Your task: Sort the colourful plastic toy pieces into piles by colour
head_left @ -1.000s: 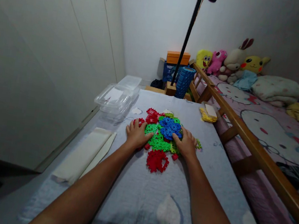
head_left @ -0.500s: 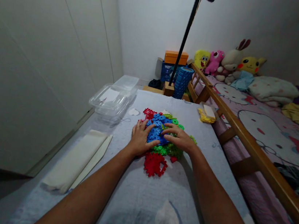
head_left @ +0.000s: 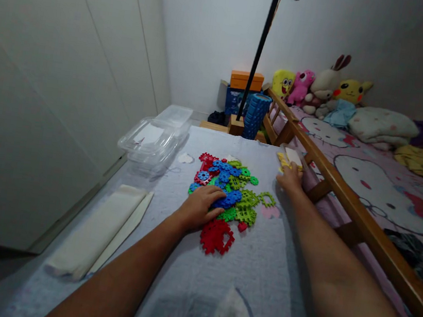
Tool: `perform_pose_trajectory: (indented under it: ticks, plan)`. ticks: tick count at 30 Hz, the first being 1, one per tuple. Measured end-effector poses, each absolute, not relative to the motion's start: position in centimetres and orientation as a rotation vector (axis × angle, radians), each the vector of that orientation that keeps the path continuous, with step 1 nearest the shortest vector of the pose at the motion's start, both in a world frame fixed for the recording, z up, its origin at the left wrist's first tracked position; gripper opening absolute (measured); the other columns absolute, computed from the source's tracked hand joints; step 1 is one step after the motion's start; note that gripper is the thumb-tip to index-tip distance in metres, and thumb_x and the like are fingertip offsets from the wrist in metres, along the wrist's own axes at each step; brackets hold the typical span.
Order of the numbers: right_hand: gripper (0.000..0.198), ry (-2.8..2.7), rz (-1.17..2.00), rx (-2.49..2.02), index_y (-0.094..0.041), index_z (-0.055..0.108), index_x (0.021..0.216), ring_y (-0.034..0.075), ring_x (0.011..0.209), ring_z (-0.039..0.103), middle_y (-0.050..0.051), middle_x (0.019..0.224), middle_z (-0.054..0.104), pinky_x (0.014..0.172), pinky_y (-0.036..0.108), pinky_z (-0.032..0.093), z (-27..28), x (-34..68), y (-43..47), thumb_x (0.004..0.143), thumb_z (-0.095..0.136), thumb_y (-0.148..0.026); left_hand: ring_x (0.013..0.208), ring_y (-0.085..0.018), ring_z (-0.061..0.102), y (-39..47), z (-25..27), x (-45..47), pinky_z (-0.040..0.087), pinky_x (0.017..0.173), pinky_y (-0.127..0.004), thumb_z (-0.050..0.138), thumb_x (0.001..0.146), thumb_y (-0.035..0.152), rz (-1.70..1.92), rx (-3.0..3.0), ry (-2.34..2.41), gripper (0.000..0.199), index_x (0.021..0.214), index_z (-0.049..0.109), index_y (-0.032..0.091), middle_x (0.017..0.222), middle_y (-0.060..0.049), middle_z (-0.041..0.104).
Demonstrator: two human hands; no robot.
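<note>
A loose pile of interlocking plastic pieces, many of them gear-shaped, lies mid-table: blue pieces (head_left: 225,173), lime-green pieces (head_left: 250,199) and red pieces (head_left: 215,236). My left hand (head_left: 200,206) rests on the pile's near left side, palm down, fingers apart over blue and green pieces. At the table's right edge, my right hand (head_left: 291,180) reaches a small batch of yellow pieces (head_left: 283,159) beside a white block (head_left: 293,158). Its thumb and fingers are apart at the batch's near side. Some fingertips are hard to make out.
Clear plastic boxes (head_left: 155,140) stand at the back left, with a folded cream cloth (head_left: 101,229) nearer me. A wooden bed rail (head_left: 333,180) runs along the right side. Beyond the table rise a black pole (head_left: 259,55) and a blue foam roller (head_left: 256,115).
My right hand has left the pile and moved right to the yellow pieces. My left hand has shifted slightly nearer me, still on the pile. More of the green and blue pieces show.
</note>
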State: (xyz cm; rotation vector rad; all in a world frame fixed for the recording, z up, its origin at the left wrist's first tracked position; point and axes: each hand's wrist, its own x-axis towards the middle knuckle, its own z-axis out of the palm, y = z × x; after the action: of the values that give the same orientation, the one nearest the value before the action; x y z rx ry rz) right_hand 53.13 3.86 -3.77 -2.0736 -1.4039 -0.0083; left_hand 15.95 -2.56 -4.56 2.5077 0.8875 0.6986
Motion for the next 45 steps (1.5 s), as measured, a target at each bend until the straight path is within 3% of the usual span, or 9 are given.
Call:
perform_pose_trajectory:
  ticks: [6,13,19,25,28,31,35,38,45]
  plan:
    - [0.017,-1.533,-0.106,-2.18,-0.01,0.07,0.09,0.024,0.107,0.05,0.015,0.116,0.058,0.092,0.04,0.04,-3.2,53.2,3.9,0.076,0.062,-0.004,0.113,-0.029,0.065,-2.8,-4.6,16.2,0.05,0.104,-0.048,0.061,0.093,0.034,0.808,2.526,0.923,0.028,0.116,0.069,0.02,0.117,-0.012,0.073]
    - [0.021,-1.725,-0.146,-2.209,-0.018,0.075,0.094,0.025,0.106,0.056,0.013,0.112,0.062,0.097,0.037,0.042,-2.6,51.8,0.8,0.082,0.059,-0.01,0.14,-0.037,0.048,-2.2,-5.5,15.9,0.035,0.118,-0.062,0.07,0.085,0.04,0.832,2.522,1.073,0.048,0.13,0.068,0.021,0.145,-0.016,0.06]
    - [0.022,-1.948,-0.293,-2.177,-0.016,0.076,0.1,0.028,0.101,0.06,0.016,0.11,0.066,0.094,0.038,0.045,-2.5,49.2,-4.2,0.088,0.057,-0.017,0.127,-0.029,0.061,-2.4,-5.2,16.3,0.047,0.112,-0.049,0.06,0.094,0.029,0.746,2.5,0.924,0.038,0.13,0.068,0.019,0.135,-0.014,0.067]
    - [0.011,-1.982,-0.158,-2.006,-0.019,0.07,0.085,0.024,0.091,0.062,0.01,0.092,0.069,0.084,0.034,0.045,-1.5,47.3,-7.8,0.088,0.06,-0.022,0.122,-0.024,0.065,-2.9,-4.9,16.8,0.051,0.109,-0.044,0.05,0.096,0.02,0.794,2.435,0.84,0.036,0.127,0.068,0.021,0.13,-0.01,0.071]
    - [0.016,-1.896,-0.102,-2.006,-0.02,0.068,0.08,0.023,0.083,0.062,0.008,0.083,0.068,0.08,0.033,0.044,-0.7,46.7,-8.6,0.089,0.057,-0.028,0.121,-0.022,0.066,-2.9,-5.1,16.9,0.052,0.108,-0.043,0.046,0.097,0.019,0.834,2.382,0.858,0.038,0.128,0.067,0.022,0.13,-0.009,0.072]
    - [0.022,-1.724,-0.249,-2.093,-0.017,0.071,0.093,0.029,0.1,0.062,0.013,0.102,0.07,0.089,0.038,0.044,-0.3,46.4,-8.8,0.09,0.057,-0.034,0.126,-0.025,0.063,-2.9,-5.2,16.8,0.047,0.112,-0.046,0.05,0.094,0.02,0.854,2.401,0.894,0.038,0.128,0.067,0.02,0.131,-0.011,0.07]
    - [0.053,-1.426,-0.365,-2.327,-0.015,0.064,0.129,0.039,0.121,0.055,0.021,0.134,0.059,0.097,0.048,0.042,-0.6,46.6,-8.8,0.09,0.058,-0.05,0.137,-0.03,0.055,-2.9,-5.1,16.4,0.034,0.121,-0.057,0.06,0.089,0.027,0.853,2.45,0.961,0.041,0.13,0.066,0.02,0.136,-0.013,0.067]
    - [0.062,-1.359,-0.202,-2.446,-0.012,0.059,0.136,0.038,0.115,0.059,0.023,0.127,0.061,0.095,0.047,0.045,-1.4,47.7,-8.6,0.09,0.056,-0.053,0.141,-0.033,0.05,-3.1,-4.9,16.1,0.028,0.122,-0.062,0.061,0.09,0.032,0.844,2.464,1.001,0.044,0.131,0.065,0.02,0.139,-0.013,0.066]
    - [0.054,-1.254,-0.148,-2.264,-0.011,0.066,0.125,0.033,0.104,0.063,0.019,0.111,0.068,0.092,0.043,0.049,-2.6,51.4,-8.0,0.078,0.065,-0.038,0.14,-0.031,0.049,-3.3,-4.7,15.8,0.031,0.12,-0.058,0.063,0.089,0.035,0.913,2.488,1.012,0.042,0.129,0.067,0.022,0.135,-0.012,0.067]
